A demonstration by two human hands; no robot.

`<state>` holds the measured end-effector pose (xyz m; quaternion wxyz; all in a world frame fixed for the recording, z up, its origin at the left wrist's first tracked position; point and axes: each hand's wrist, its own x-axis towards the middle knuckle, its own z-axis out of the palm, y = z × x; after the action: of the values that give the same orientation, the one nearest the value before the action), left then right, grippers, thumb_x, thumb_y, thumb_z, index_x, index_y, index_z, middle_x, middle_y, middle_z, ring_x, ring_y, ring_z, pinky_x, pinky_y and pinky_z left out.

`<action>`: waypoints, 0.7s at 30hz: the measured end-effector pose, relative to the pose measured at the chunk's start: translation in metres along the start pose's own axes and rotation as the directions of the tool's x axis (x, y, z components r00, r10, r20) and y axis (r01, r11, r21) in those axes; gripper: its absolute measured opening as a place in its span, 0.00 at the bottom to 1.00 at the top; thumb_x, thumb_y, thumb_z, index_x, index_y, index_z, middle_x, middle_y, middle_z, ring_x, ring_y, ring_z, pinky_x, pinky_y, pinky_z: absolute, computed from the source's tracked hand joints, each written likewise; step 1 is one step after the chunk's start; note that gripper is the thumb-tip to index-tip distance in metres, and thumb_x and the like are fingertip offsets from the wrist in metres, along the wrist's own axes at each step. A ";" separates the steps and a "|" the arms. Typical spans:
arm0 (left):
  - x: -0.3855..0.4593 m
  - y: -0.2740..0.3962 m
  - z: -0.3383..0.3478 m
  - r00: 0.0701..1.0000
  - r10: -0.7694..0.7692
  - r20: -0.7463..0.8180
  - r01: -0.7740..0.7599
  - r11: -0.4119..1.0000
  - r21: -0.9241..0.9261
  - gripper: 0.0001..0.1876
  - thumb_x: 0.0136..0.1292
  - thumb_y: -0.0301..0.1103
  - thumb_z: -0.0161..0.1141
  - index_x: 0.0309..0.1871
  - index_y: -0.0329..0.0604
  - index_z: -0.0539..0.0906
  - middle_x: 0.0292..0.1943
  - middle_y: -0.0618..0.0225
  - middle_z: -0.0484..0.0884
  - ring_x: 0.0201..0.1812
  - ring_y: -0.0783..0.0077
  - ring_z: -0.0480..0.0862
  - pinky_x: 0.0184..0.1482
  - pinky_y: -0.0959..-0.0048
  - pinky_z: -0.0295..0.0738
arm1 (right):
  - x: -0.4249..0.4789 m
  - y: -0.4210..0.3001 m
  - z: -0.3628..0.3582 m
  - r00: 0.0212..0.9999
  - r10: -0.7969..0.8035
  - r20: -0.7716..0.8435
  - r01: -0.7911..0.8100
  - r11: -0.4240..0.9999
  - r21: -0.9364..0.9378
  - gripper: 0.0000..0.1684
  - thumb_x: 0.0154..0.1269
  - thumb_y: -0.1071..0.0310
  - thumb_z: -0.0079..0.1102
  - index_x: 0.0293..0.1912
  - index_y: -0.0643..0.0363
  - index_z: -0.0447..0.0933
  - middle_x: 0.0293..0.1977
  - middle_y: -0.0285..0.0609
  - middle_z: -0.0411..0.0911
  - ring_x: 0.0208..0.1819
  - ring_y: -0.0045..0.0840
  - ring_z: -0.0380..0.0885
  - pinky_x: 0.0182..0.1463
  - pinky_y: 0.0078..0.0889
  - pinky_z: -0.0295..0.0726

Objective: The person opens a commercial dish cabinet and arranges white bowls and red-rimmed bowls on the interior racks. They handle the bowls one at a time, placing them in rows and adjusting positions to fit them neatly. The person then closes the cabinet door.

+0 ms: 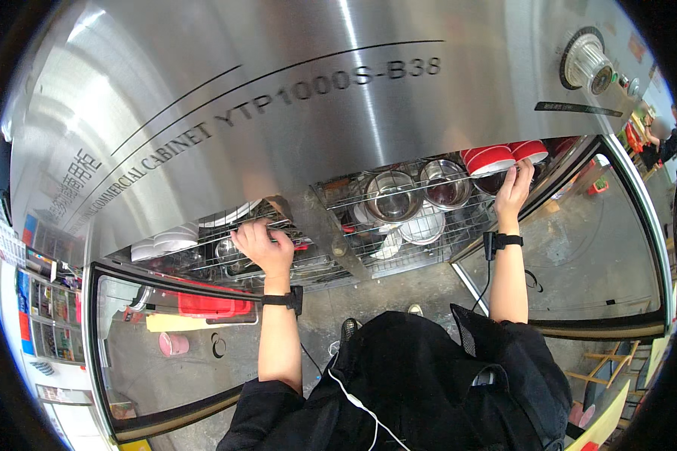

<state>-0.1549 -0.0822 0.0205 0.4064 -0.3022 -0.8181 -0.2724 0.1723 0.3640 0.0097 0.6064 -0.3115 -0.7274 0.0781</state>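
In the head view my left hand (264, 246) reaches to the front edge of a wire shelf (217, 262) in a steel cabinet, fingers curled at its rim; whether it grips the wire is unclear. White bowls (172, 238) and a white plate (231, 215) lie beyond it. On the right, my right hand (514, 189) is raised at the red bowls (488, 160), its fingertips by the lower edge of one; a firm hold cannot be made out. Below the upper rack are steel pots (394, 197) and a white dish (423, 224).
Two glass doors, left (175, 338) and right (592, 253), stand open on either side of me. A steel centre post (333, 237) divides the cabinet opening. The steel front panel (316, 113) hangs above my hands. A person (663, 144) is in the far right background.
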 end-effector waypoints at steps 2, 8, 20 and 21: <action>0.001 0.003 -0.003 1.000 0.012 0.012 -0.012 1.000 -0.022 0.17 0.52 0.28 0.59 0.47 0.44 0.84 0.43 0.59 0.80 0.53 0.47 0.79 0.76 0.37 0.59 | -0.001 0.005 0.003 0.999 -0.017 -0.030 0.016 0.999 -0.041 0.18 0.86 0.61 0.49 0.59 0.67 0.75 0.65 0.62 0.75 0.65 0.57 0.77 0.69 0.50 0.74; -0.027 -0.020 -0.007 0.953 0.157 -0.258 -0.240 0.911 -0.334 0.27 0.50 0.19 0.58 0.58 0.40 0.80 0.56 0.52 0.83 0.61 0.46 0.81 0.76 0.39 0.66 | -0.001 0.006 0.004 0.999 -0.043 -0.014 0.041 0.991 -0.129 0.16 0.85 0.62 0.48 0.59 0.65 0.75 0.63 0.60 0.76 0.61 0.59 0.78 0.65 0.51 0.77; -0.048 0.167 0.010 0.681 0.598 0.422 -0.178 0.695 -0.697 0.28 0.67 0.34 0.68 0.70 0.39 0.79 0.66 0.55 0.84 0.65 0.50 0.81 0.74 0.53 0.74 | -0.001 0.008 0.000 0.999 -0.034 0.019 0.035 0.997 -0.070 0.19 0.83 0.60 0.52 0.60 0.64 0.76 0.63 0.60 0.76 0.63 0.58 0.78 0.67 0.51 0.78; -0.047 0.178 0.021 0.705 0.570 0.422 -0.177 0.718 -0.673 0.29 0.69 0.35 0.67 0.72 0.38 0.78 0.67 0.55 0.83 0.67 0.49 0.80 0.76 0.51 0.72 | 0.000 0.006 0.000 0.999 -0.033 0.012 0.033 0.998 -0.057 0.19 0.82 0.60 0.53 0.59 0.64 0.76 0.62 0.60 0.76 0.63 0.58 0.78 0.66 0.51 0.78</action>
<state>-0.0155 0.0386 0.0061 0.0583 -0.6506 -0.6928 -0.3056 0.1744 0.3689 0.0063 0.5944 -0.3162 -0.7378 0.0491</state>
